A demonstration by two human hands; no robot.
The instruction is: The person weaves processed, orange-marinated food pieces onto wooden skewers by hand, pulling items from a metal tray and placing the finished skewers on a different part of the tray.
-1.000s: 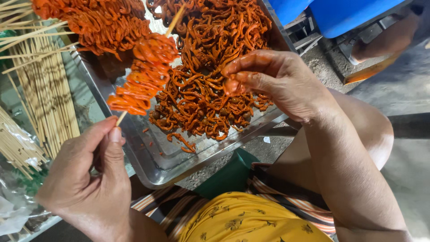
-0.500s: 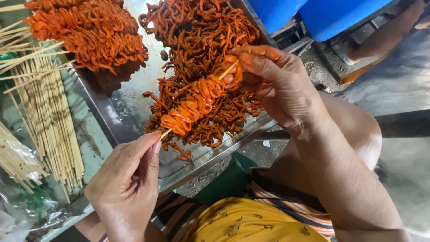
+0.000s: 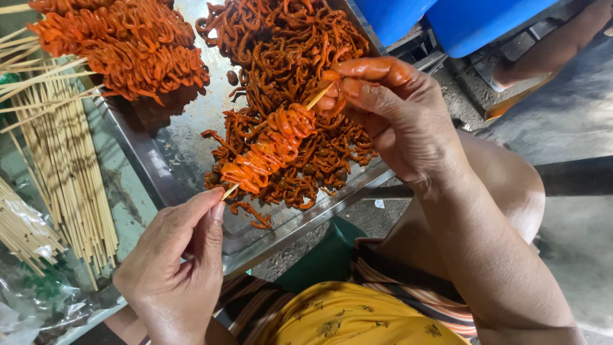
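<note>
A crumpled clear plastic bag (image 3: 25, 300) lies at the lower left corner, partly under a spread of bare bamboo sticks (image 3: 60, 172) on the pale table beside the metal tray (image 3: 163, 185). At the upper right stand blue plastic containers (image 3: 460, 22), smooth and plain. The left hand (image 3: 175, 275) rises from the bottom edge, wrist low, fingers curled in and thumb and forefinger pinched shut on the lower end of a skewer (image 3: 271, 144). The skewer slants up to the right over the tray, threaded along its middle with folded orange-red meat strips. The right hand (image 3: 396, 118) reaches in from the right with the forearm across the knee, its stained fingers closed around the skewer's upper tip and a strip of meat. Below them a loose heap of marinated strips (image 3: 287, 45) fills the tray, and finished skewers (image 3: 121, 45) are stacked at its far left.
</note>
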